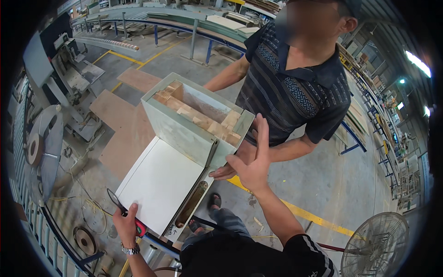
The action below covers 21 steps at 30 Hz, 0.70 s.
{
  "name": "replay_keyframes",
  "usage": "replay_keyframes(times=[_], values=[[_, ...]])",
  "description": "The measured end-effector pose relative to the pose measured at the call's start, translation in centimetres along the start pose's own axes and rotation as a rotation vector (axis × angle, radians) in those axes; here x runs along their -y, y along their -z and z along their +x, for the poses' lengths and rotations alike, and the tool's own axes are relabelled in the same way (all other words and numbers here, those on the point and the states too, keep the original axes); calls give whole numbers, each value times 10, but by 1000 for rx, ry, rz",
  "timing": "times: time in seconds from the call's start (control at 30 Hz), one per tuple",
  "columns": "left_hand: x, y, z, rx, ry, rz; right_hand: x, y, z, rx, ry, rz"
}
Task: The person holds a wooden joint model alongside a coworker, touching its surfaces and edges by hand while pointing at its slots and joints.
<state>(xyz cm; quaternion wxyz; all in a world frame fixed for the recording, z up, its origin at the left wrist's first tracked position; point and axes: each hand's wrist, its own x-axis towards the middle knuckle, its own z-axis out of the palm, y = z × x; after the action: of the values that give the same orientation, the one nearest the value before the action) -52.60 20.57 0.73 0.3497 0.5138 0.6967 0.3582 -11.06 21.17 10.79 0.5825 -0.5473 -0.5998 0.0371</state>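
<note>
A grey-green box [180, 138] with an open top stands tilted across a white panel [161, 184]. Wooden blocks [203, 121] line its inside, and a hollow shows between them. My left hand [125, 225] is closed at the panel's near left corner around a red and black tape measure [140, 228], whose black strap loop [112, 197] sticks up. My right hand [255, 167] has its fingers and thumb spread beside the box's right end; contact with the box is hard to judge. A co-worker's hand [224, 173] lies under that end, partly behind mine.
A co-worker [295, 87] stands across from me, arms around the box. Brown boards [122, 134] lie on the floor to the left, near a machine [60, 69] and yellow cables [87, 203]. A fan [376, 244] stands at lower right. Roller tables [203, 32] run behind.
</note>
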Motion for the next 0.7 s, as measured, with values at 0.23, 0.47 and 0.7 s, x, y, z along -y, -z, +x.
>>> replay_keyframes(times=[0.23, 0.47, 0.7], values=[[-18, 0, 0, 24, 108, 48, -15, -6, 7, 49, -192, 187], [-39, 1, 4, 53, 262, 67, -58, -17, -3, 5, 32, 67], [-42, -5, 2, -43, 355, 175, -71, -22, -11, -24, 178, 27]])
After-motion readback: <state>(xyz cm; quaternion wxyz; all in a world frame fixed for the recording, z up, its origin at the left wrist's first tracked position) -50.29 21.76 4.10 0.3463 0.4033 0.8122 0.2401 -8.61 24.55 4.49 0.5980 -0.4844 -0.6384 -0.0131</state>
